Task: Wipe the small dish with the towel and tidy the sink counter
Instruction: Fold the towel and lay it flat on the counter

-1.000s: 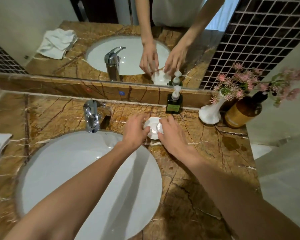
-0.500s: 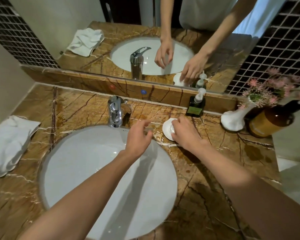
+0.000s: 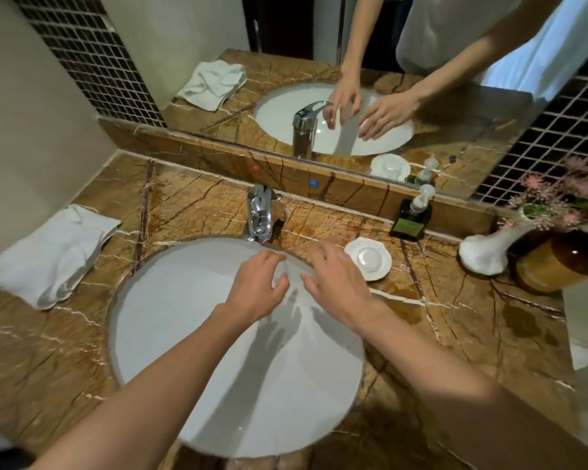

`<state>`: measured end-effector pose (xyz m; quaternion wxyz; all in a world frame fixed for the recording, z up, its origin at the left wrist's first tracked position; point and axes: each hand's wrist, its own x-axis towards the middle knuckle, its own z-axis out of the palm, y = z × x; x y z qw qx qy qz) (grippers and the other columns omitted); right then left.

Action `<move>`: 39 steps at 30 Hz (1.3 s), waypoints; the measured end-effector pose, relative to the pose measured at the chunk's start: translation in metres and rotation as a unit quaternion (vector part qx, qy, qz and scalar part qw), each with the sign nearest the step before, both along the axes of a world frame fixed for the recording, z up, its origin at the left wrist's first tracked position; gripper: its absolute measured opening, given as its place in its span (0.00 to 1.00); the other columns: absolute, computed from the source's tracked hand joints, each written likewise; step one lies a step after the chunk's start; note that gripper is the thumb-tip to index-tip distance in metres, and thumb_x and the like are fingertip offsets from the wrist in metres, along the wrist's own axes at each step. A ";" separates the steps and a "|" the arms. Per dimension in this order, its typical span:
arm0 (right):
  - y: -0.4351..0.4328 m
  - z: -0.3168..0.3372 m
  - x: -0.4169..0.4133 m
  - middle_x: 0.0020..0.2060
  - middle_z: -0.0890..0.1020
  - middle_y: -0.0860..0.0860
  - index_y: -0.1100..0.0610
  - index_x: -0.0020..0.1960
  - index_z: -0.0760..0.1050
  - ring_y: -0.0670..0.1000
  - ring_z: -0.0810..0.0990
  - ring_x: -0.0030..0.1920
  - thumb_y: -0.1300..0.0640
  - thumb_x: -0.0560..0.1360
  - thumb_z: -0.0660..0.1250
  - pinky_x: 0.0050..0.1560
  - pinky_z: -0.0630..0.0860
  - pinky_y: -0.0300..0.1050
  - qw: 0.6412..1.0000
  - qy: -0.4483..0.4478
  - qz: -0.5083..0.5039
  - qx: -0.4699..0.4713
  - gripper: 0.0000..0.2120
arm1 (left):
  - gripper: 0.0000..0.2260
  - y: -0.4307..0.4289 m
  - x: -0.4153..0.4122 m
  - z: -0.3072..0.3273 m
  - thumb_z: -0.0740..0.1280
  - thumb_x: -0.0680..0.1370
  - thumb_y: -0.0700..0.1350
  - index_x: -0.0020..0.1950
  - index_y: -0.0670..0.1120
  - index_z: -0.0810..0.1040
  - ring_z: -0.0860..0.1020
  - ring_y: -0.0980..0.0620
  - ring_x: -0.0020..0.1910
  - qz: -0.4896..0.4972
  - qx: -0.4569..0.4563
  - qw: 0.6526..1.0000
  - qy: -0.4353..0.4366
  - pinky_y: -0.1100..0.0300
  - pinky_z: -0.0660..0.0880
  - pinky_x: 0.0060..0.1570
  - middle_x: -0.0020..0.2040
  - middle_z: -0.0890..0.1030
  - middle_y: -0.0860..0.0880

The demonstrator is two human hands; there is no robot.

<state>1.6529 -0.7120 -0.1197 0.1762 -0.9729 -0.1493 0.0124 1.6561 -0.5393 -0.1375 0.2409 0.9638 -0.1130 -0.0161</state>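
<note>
A small white scalloped dish (image 3: 368, 258) lies flat on the brown marble counter (image 3: 455, 320), right of the sink (image 3: 170, 317). My right hand (image 3: 336, 283) hovers just left of the dish over the sink's far rim, fingers spread, holding nothing. My left hand (image 3: 257, 286) is beside it over the basin, fingers loosely curled and empty. A crumpled white towel (image 3: 53, 254) sits on the counter at the far left, well away from both hands.
A chrome tap (image 3: 260, 213) stands behind the basin. A dark soap pump bottle (image 3: 411, 217), a white vase of pink flowers (image 3: 489, 251) and an amber bottle (image 3: 557, 262) line the back right. A mirror runs along the back wall. Wet patches mark the counter right.
My right hand has let go of the dish and drawn back left over the sink; the dish now lies uncovered. My left hand stays over the basin. The view has swung left.
</note>
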 end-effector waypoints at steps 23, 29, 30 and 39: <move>0.337 0.007 -0.055 0.72 0.64 0.62 0.58 0.73 0.61 0.61 0.66 0.70 0.51 0.79 0.62 0.58 0.74 0.53 0.984 0.065 0.159 -0.040 0.26 | 0.22 0.352 -0.135 0.046 0.58 0.75 0.53 0.68 0.47 0.68 0.65 0.44 0.69 0.211 0.112 0.970 0.037 0.43 0.62 0.68 0.71 0.68 0.43; 0.385 0.014 -0.034 0.61 0.72 0.57 0.57 0.66 0.66 0.59 0.72 0.60 0.52 0.77 0.64 0.51 0.75 0.51 0.983 0.065 0.173 -0.024 0.20 | 0.25 0.398 -0.117 0.043 0.57 0.76 0.54 0.72 0.48 0.64 0.62 0.44 0.71 0.234 0.090 0.966 0.056 0.43 0.61 0.69 0.73 0.65 0.44; 0.392 0.015 -0.028 0.61 0.72 0.58 0.57 0.66 0.66 0.59 0.73 0.60 0.52 0.76 0.64 0.53 0.76 0.52 0.982 0.065 0.174 -0.020 0.21 | 0.25 0.403 -0.112 0.041 0.57 0.76 0.54 0.72 0.48 0.63 0.62 0.44 0.72 0.239 0.087 0.965 0.062 0.43 0.60 0.70 0.74 0.64 0.43; 0.444 0.012 0.057 0.70 0.68 0.60 0.60 0.73 0.61 0.60 0.67 0.69 0.48 0.77 0.64 0.68 0.66 0.53 0.986 0.072 0.148 0.011 0.29 | 0.22 0.441 -0.042 0.028 0.55 0.81 0.49 0.74 0.47 0.59 0.58 0.44 0.73 0.241 0.085 0.962 0.098 0.50 0.57 0.72 0.75 0.60 0.42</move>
